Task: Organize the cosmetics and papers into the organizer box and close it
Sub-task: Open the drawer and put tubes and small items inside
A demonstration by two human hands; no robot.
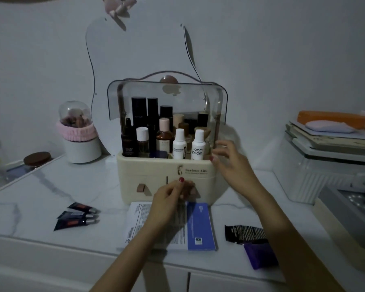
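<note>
The cream organizer box point(156, 175) stands at the middle of the counter with its clear lid point(167, 98) swung up. Several bottles point(162, 135) fill its top tray. My left hand point(169, 201) is at the box front, its fingers curled round the right drawer handle, which they hide. The left drawer handle point(141, 188) is free. My right hand point(230, 163) hovers with relaxed, spread fingers at the box's right front corner. Papers point(198, 224), white and blue, lie in front of the box under my left forearm. Three dark tubes point(78, 216) lie to the left, a black sachet point(244, 232) and a purple sachet point(259, 256) to the right.
A white pot with a pink band and clear dome point(78, 133) stands at the back left, beside a brown-lidded jar point(37, 158). A mirror point(139, 49) hangs behind the box. Stacked white containers with an orange case point(329, 131) crowd the right side.
</note>
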